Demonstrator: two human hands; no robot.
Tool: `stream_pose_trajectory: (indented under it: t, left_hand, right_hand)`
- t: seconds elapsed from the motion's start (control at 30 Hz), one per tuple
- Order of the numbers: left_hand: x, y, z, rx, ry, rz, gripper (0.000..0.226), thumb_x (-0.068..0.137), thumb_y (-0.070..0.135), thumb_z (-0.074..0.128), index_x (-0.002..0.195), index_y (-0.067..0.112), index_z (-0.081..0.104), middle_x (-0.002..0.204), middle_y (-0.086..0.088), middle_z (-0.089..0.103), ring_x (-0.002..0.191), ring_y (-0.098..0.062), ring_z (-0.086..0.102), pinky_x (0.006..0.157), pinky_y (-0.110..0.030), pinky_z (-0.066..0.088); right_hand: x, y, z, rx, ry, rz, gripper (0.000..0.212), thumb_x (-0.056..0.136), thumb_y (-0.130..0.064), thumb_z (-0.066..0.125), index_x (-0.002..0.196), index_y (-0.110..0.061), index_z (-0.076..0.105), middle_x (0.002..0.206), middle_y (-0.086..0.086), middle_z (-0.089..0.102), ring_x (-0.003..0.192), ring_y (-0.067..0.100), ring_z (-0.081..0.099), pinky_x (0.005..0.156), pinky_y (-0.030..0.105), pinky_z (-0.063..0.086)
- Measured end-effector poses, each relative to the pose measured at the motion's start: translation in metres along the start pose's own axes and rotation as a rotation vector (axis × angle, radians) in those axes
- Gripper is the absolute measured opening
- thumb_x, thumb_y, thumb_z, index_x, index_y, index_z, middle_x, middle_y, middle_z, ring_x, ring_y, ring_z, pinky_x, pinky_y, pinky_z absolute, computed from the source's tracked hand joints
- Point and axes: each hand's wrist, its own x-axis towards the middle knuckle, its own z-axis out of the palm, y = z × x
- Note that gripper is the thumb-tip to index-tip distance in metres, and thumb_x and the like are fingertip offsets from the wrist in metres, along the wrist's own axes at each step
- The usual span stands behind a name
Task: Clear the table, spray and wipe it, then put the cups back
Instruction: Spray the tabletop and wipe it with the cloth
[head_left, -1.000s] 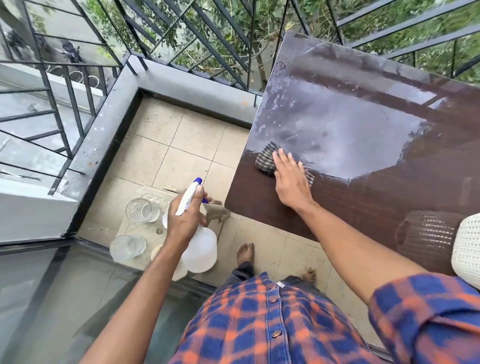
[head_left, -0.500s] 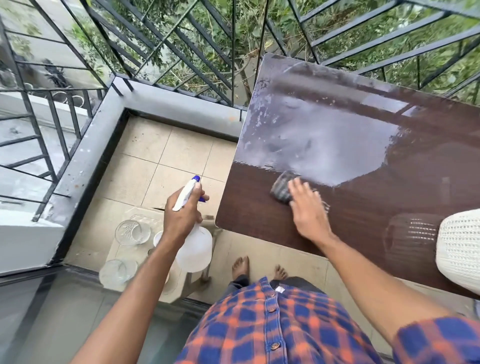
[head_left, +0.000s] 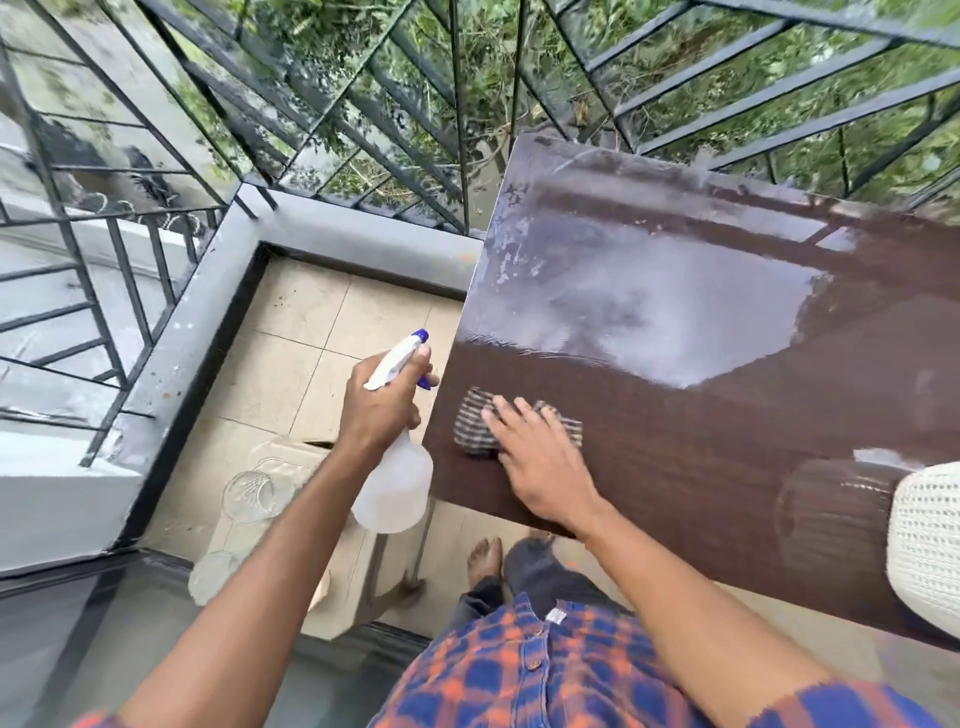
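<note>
Brown table (head_left: 727, 441): flat right fingers (head_left: 519, 422) press the cloth (head_left: 470, 422), left fingers (head_left: 418, 364) grip spray bottle (head_left: 395, 488).

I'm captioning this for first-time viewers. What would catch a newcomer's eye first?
The dark brown table fills the right, its far half shining. Near its front left edge the right hand presses flat on a checked cloth, while the left hand grips a white spray bottle just off that edge.

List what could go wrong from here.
The glasses stand on a low stool beside a bare foot; a step could topple them. The left hand holds the bottle over that stool; dropped, it might hit them. The right hand presses the cloth near the table edge; it could slide off.
</note>
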Motion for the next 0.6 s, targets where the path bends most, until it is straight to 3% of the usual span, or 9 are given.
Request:
stream_pose_trajectory:
  t: [0.07,0.17,0.27,0.33,0.5,0.6]
  left_hand:
    - [0.003,0.005,0.007,0.013,0.003,-0.011,0.034,0.096,0.040,0.066,0.097,0.007,0.071,0.087,-0.012,0.075,0.044,-0.022,0.043,0.048,-0.026,0.041]
    - [0.007,0.010,0.013,0.030,0.018,-0.013,0.031,0.096,0.040,0.065,0.094,0.010,0.071,0.084,-0.009,0.075,0.045,-0.024,0.043,0.049,-0.026,0.041]
    - [0.011,0.019,0.024,0.027,0.059,-0.028,0.025,0.096,0.038,0.065,0.091,0.014,0.071,0.085,-0.008,0.075,0.043,-0.022,0.043,0.047,-0.022,0.040]
    - [0.016,0.024,0.032,0.043,0.064,-0.023,0.027,0.097,0.038,0.065,0.095,0.013,0.072,0.088,-0.011,0.075,0.042,-0.022,0.043,0.049,-0.024,0.040]
    - [0.027,0.035,0.046,0.052,0.073,0.011,0.028,0.098,0.036,0.064,0.108,0.012,0.073,0.092,-0.017,0.074,0.042,-0.023,0.045,0.048,-0.023,0.041]
    - [0.032,0.039,0.051,0.073,0.066,0.022,0.028,0.098,0.036,0.063,0.110,0.012,0.073,0.090,-0.014,0.074,0.042,-0.023,0.046,0.047,-0.022,0.041]
  right_hand:
    - [-0.015,0.056,-0.011,-0.008,0.036,0.126,0.060,0.098,-0.029,0.046,0.156,-0.024,0.033,0.164,0.001,0.030,0.148,0.029,0.032,0.120,0.052,0.023]
    - [0.001,0.125,-0.036,0.045,0.104,0.488,0.061,0.099,-0.031,0.039,0.159,-0.021,0.028,0.166,0.004,0.025,0.150,0.033,0.028,0.121,0.055,0.020]
    - [0.052,0.135,-0.054,0.044,0.141,0.628,0.062,0.101,-0.028,0.044,0.159,-0.023,0.023,0.168,0.001,0.019,0.152,0.031,0.022,0.122,0.055,0.016]
    - [0.086,0.109,-0.056,0.053,0.121,0.535,0.064,0.101,-0.029,0.045,0.160,-0.024,0.020,0.168,-0.001,0.015,0.153,0.029,0.018,0.122,0.055,0.014]
    - [0.097,0.020,-0.030,0.039,-0.030,0.037,0.063,0.100,-0.024,0.046,0.159,-0.025,0.023,0.168,-0.001,0.017,0.154,0.027,0.019,0.122,0.054,0.009]
    - [0.062,0.027,-0.017,0.046,-0.010,-0.135,0.061,0.097,-0.024,0.050,0.156,-0.027,0.032,0.165,-0.003,0.028,0.151,0.025,0.028,0.123,0.052,0.019]
